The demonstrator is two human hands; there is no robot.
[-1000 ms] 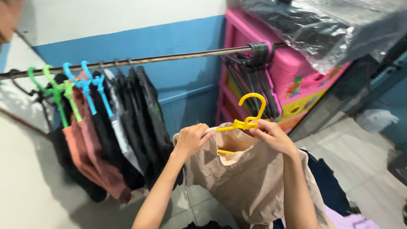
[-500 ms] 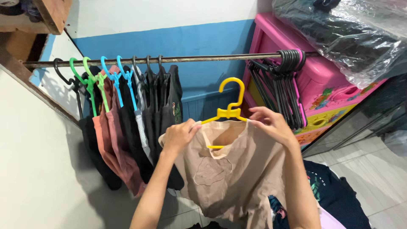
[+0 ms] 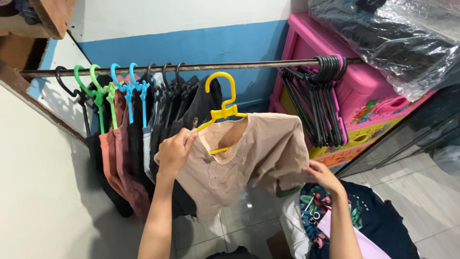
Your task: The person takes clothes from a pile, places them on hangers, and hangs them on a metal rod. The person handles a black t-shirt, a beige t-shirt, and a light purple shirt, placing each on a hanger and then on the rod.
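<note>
A beige shirt point(image 3: 258, 153) hangs on a yellow hanger point(image 3: 221, 103). My left hand point(image 3: 175, 152) grips the shirt's left shoulder together with the hanger's arm, holding it up just below the metal rail point(image 3: 239, 65). The hanger's hook is near the rail, beside the dark clothes point(image 3: 184, 115) hung there; whether it touches the rail I cannot tell. My right hand point(image 3: 322, 175) is lower, pinching the shirt's right bottom edge.
Green, blue and black hangers with clothes fill the rail's left end. A bunch of empty black hangers point(image 3: 318, 96) hangs at its right end. A pink plastic drawer cabinet point(image 3: 364, 100) stands behind, a plastic-wrapped bundle point(image 3: 397, 33) on top. Loose clothes point(image 3: 350, 216) are piled below my right arm.
The shirt on its hanger has moved left and up toward the rail. My right hand left the hanger's top and dropped to the shirt's lower right edge.
</note>
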